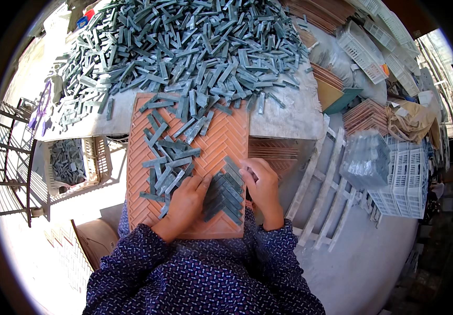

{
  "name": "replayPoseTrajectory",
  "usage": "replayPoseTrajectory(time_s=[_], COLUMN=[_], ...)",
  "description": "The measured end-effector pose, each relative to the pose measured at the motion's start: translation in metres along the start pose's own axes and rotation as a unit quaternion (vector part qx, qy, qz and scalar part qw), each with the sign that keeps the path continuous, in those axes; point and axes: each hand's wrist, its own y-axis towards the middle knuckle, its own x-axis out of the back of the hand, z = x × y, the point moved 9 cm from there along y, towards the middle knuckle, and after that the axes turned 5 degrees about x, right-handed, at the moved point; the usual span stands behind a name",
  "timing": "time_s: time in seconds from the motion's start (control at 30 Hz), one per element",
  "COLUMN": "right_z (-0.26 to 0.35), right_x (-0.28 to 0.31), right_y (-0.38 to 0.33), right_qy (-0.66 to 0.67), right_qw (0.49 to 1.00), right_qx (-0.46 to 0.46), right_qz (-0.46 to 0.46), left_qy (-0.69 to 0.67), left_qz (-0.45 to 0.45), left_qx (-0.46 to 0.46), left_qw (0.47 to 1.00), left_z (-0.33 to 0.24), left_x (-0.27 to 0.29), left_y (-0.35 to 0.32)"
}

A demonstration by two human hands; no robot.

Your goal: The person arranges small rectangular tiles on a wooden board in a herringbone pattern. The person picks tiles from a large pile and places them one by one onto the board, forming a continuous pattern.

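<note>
An orange herringbone-grooved mould board (221,126) lies before me, its far end on the table and its near end by my lap. Dark grey-green stone strips (224,194) fill some grooves at its near right in a herringbone pattern. My left hand (185,202) is at the left edge of this laid patch, thumb and fingers closed together; what they hold is hidden. My right hand (264,189) is curled at the patch's right edge, its fingertips by the end of a strip; I cannot make out anything between them. Loose strips (171,163) lie jumbled along the board's left half.
A large heap of stone strips (184,47) covers the pale table (284,118). At left stands a crate (92,157) of strips beside a metal rack (16,163). A pallet (323,184), white plastic crates (402,178) and stacked orange boards (365,118) are at right.
</note>
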Motion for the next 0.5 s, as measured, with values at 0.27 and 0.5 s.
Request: replayPoseTrajectory(time_s=[0.27, 0.5], right_z=[-0.01, 0.001], right_x=[0.009, -0.011], right_y=[-0.021, 0.006], right_qy=[-0.018, -0.042], right_qw=[1.0, 0.999], right_qx=[-0.012, 0.019], right_qz=[-0.001, -0.003], left_qy=[-0.016, 0.01], left_qz=[0.008, 0.011], left_qx=[-0.018, 0.011], left_qw=[1.0, 1.0], left_z=[0.0, 0.001], left_x=[-0.014, -0.013], left_y=[0.009, 0.01])
